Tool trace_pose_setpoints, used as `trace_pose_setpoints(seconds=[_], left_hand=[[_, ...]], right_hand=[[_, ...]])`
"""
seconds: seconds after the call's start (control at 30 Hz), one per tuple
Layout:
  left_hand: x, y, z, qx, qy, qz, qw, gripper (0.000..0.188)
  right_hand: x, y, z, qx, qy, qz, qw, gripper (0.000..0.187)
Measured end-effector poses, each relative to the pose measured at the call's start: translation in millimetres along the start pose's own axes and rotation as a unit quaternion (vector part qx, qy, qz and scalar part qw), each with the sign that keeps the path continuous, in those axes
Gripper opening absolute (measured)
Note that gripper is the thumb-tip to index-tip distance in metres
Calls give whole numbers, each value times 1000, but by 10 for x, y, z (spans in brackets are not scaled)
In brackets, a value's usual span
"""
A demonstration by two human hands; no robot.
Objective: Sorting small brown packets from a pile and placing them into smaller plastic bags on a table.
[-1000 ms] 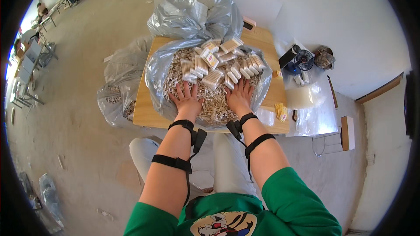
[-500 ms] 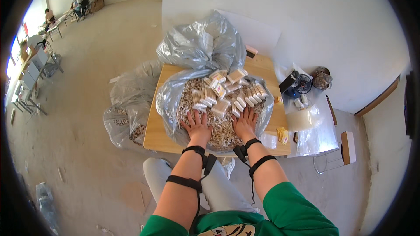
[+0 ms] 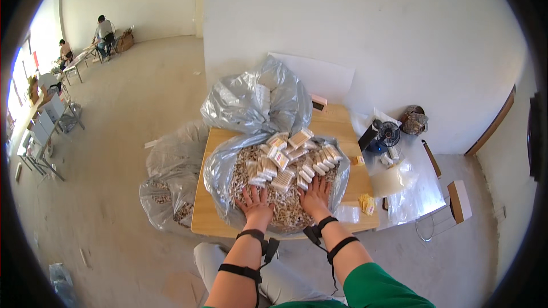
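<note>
My left hand (image 3: 254,210) lies with spread fingers on a heap of loose cotton swabs (image 3: 279,208). Across the heap, my right hand (image 3: 315,198) also rests with its fingers apart, the tips close to a row of packed swabs. Both hands are open and grip nothing. The heap fills a grey plastic bag (image 3: 220,179) whose mouth is rolled wide open. On its far part several clear packs of cotton swabs (image 3: 278,158) lie piled and tilted, some standing in rows. My fingertips partly sink among the swabs.
The bag sits on a wooden table (image 3: 204,217). Behind it bulges another plastic bag (image 3: 257,102); more bags (image 3: 171,159) stand on the floor at left. At right are yellow packets (image 3: 366,204), a black fan (image 3: 389,133) and a side table (image 3: 422,194). People work far left.
My view has tilted upward, so the table and bags sit lower in the picture. Both hands remain spread on the swabs, with little visible shift against the heap.
</note>
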State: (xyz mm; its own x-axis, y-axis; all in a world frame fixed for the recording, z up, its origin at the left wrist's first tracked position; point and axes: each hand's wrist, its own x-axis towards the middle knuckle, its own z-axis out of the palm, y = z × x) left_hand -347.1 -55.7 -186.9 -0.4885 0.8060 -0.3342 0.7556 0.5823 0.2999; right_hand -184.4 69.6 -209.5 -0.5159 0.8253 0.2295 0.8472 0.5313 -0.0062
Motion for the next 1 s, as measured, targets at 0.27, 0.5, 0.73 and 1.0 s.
trace_pose_setpoints(seconds=[0.27, 0.5, 0.73, 1.0], left_hand=[[38, 45, 41, 37, -8, -17, 999, 64], [47, 65, -3, 74, -14, -33, 997, 65], [2, 162, -79, 59, -13, -32, 998, 75], [-58, 21, -212, 37, 58, 11, 998, 64]], right_hand=[[-12, 36, -71, 65, -16, 13, 998, 66], [-30, 81, -130, 135, 38, -13, 990, 63], [44, 186, -361, 257, 114, -40, 959, 40], [278, 128, -445, 250, 151, -113, 950, 18]])
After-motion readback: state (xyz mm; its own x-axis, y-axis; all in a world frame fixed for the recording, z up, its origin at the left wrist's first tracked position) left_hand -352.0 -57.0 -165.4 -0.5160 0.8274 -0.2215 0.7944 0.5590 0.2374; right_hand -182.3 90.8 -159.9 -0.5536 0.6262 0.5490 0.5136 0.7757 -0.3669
